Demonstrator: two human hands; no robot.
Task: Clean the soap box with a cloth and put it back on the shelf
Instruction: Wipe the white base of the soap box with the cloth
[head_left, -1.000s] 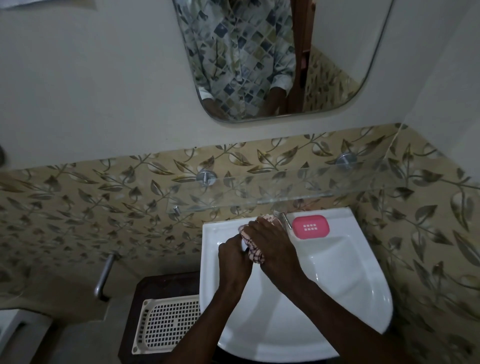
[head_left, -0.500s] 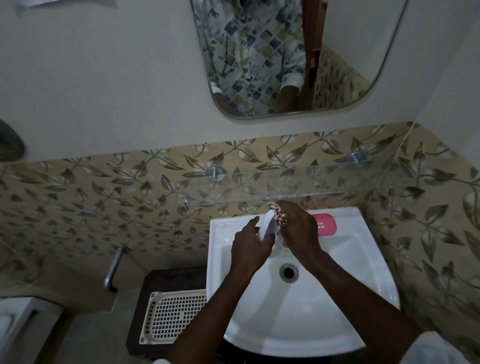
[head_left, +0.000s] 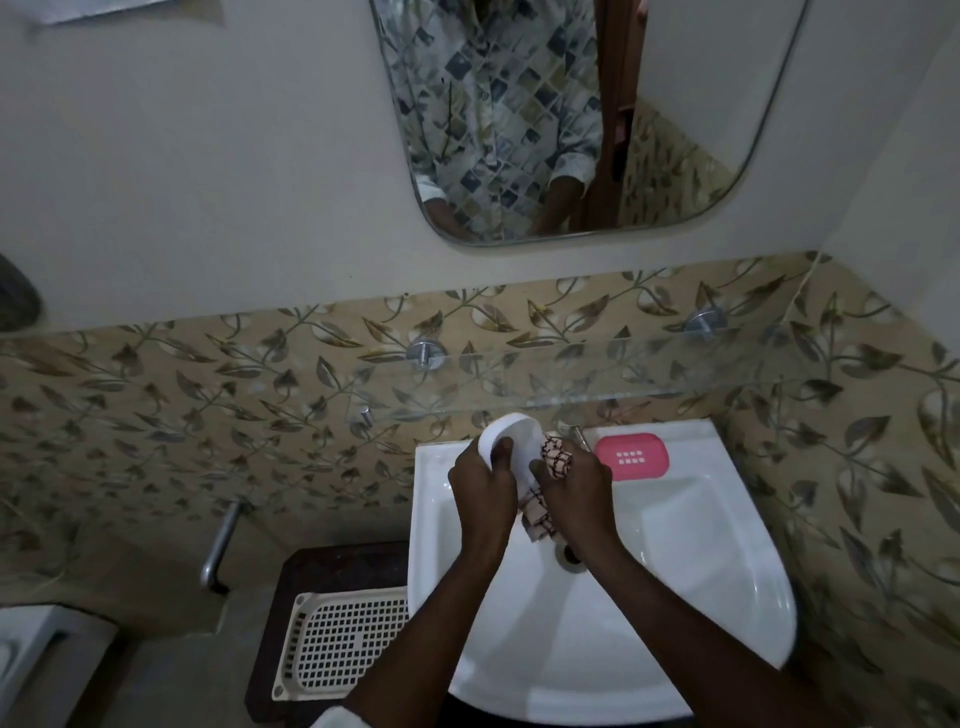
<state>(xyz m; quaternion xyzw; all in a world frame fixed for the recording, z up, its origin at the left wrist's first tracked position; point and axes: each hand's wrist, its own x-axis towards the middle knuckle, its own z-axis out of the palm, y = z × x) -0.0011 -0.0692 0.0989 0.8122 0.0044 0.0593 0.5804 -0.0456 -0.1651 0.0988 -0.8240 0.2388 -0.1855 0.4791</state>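
Over the back of the white sink (head_left: 701, 545), my left hand (head_left: 483, 493) grips a white oval soap box part (head_left: 511, 436), tilted with its hollow side showing and my thumb on its rim. My right hand (head_left: 576, 493) holds a checked pink-and-white cloth (head_left: 556, 460) bunched against the right side of the white part; a tail of the cloth hangs below between my hands. A pink soap box tray (head_left: 631, 456) with small holes lies on the sink's back ledge, just right of my right hand. The glass shelf (head_left: 649, 371) runs along the wall above the sink.
A tap is partly hidden behind my right hand. A white perforated plastic tray (head_left: 337, 644) lies on a dark stand left of the sink. A metal pipe (head_left: 221, 545) comes off the leaf-patterned tiled wall at the left. A mirror (head_left: 571, 119) hangs above.
The white soap box part has come up higher and turned so its hollow side shows. My right hand has shifted the cloth to its right side, uncovering the pink tray.
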